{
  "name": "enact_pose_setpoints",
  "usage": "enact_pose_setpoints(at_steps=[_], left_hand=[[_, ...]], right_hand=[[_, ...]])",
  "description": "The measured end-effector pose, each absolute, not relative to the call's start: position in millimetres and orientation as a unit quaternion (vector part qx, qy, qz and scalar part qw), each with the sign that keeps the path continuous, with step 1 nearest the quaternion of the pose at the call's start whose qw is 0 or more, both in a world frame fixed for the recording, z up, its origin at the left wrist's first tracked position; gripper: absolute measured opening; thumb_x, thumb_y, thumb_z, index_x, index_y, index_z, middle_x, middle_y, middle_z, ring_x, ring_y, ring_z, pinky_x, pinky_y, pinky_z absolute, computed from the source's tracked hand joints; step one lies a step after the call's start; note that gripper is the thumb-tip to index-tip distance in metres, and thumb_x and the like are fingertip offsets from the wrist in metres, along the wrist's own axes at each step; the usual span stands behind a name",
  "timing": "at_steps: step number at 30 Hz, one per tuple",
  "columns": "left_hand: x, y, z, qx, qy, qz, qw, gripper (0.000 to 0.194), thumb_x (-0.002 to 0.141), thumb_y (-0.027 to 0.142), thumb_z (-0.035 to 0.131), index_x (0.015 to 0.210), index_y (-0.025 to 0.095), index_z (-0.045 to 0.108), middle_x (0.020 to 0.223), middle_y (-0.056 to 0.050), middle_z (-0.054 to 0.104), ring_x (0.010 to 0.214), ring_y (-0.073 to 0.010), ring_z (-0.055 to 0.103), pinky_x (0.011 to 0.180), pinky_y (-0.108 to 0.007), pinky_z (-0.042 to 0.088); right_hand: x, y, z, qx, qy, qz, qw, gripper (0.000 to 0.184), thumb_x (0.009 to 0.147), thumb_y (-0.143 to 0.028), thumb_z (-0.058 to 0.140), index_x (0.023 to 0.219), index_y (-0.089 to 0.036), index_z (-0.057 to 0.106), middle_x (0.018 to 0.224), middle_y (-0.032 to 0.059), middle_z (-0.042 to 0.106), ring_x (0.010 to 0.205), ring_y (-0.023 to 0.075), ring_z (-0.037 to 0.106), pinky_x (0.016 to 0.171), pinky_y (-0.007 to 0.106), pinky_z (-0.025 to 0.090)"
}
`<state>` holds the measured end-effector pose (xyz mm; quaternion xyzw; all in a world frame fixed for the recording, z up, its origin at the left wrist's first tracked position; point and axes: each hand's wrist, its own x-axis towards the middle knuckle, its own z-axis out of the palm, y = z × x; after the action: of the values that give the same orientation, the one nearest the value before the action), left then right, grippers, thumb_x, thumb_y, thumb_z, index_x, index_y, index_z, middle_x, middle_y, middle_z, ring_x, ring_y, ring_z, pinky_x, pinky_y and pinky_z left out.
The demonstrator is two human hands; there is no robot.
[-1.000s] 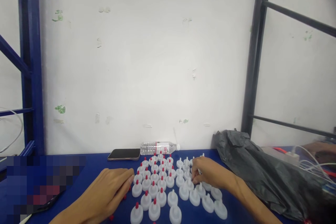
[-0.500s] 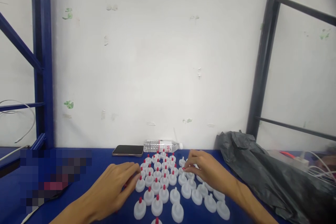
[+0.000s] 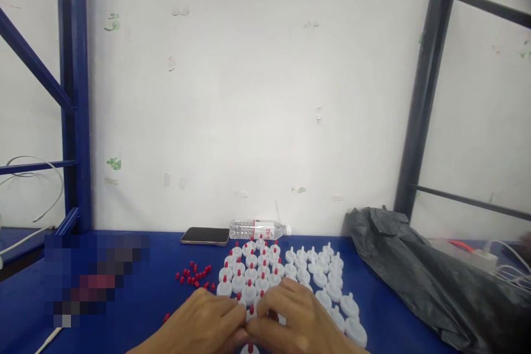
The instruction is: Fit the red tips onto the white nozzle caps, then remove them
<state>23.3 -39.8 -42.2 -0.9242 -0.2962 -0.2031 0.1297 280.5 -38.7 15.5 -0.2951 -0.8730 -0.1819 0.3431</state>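
My left hand (image 3: 207,318) and my right hand (image 3: 290,315) meet low in the middle of the view, fingers bent and closed, fingertips nearly touching. Whatever is between the fingers is hidden. Around and beyond them stand white nozzle caps (image 3: 251,274) in rows, with small red tips (image 3: 263,275) on their nozzles. To the right, more white nozzle caps (image 3: 326,298) have bare nozzles. Loose red tips (image 3: 193,274) lie scattered left of the rows, beyond my left hand. Another red piece (image 3: 166,317) shows beside my left wrist.
A phone (image 3: 205,235) and a clear plastic bottle (image 3: 259,230) lie along the wall at the back of the blue table (image 3: 136,287). On the right is a dark plastic bag (image 3: 398,265), with white cables (image 3: 512,271) behind it. A blue metal post (image 3: 78,121) stands left.
Both hands have moved inward and toward me, coming together at the front. The right hand has left the bare white caps; the left has uncovered the scattered red tips. The view has shifted slightly.
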Motion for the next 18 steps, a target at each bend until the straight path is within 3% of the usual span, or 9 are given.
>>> enact_pose_setpoints(at_steps=[2, 7, 11, 18], left_hand=[[19, -43, -29, -0.923, -0.317, -0.196, 0.101, 0.019, 0.096, 0.029, 0.037, 0.081, 0.031, 0.048, 0.068, 0.001, 0.065, 0.053, -0.0208, 0.056, 0.051, -0.037, 0.034], [5, -41, 10, -0.877, -0.433, -0.201, 0.05, 0.024, 0.099, 0.033, 0.03, 0.085, 0.027, 0.049, 0.082, -0.001, 0.065, 0.073, -0.0211, 0.062, 0.063, -0.034, 0.039], [-11, -26, 15, -0.85, -0.496, -0.172, 0.049, 0.021, 0.094, 0.029, 0.039, 0.082, 0.023, 0.054, 0.083, -0.001, 0.064, 0.076, -0.0213, 0.061, 0.067, -0.032, 0.038], [-27, -12, 2, -0.85, -0.519, -0.089, 0.009, 0.011, 0.085, 0.026, 0.049, 0.078, 0.024, 0.057, 0.079, 0.0, 0.065, 0.072, -0.0203, 0.058, 0.064, -0.03, 0.033]], right_hand=[[279, -39, 14, -0.302, -0.87, -0.18, 0.346, 0.021, 0.094, -0.042, 0.059, 0.098, -0.024, 0.07, 0.086, 0.0038, 0.063, 0.08, 0.0167, 0.057, 0.078, 0.031, 0.046], [274, -39, 8, -0.342, -0.853, -0.167, 0.356, 0.015, 0.096, -0.029, 0.055, 0.099, -0.022, 0.069, 0.088, 0.0045, 0.065, 0.082, 0.0176, 0.059, 0.078, 0.032, 0.045], [280, -29, 2, -0.404, -0.838, -0.137, 0.339, 0.017, 0.095, -0.018, 0.052, 0.1, -0.021, 0.068, 0.09, 0.0043, 0.067, 0.083, 0.0197, 0.06, 0.08, 0.037, 0.044], [286, -18, -10, -0.457, -0.845, -0.076, 0.268, 0.013, 0.093, -0.021, 0.059, 0.097, -0.023, 0.071, 0.09, 0.0026, 0.069, 0.092, 0.0216, 0.062, 0.09, 0.04, 0.042]])
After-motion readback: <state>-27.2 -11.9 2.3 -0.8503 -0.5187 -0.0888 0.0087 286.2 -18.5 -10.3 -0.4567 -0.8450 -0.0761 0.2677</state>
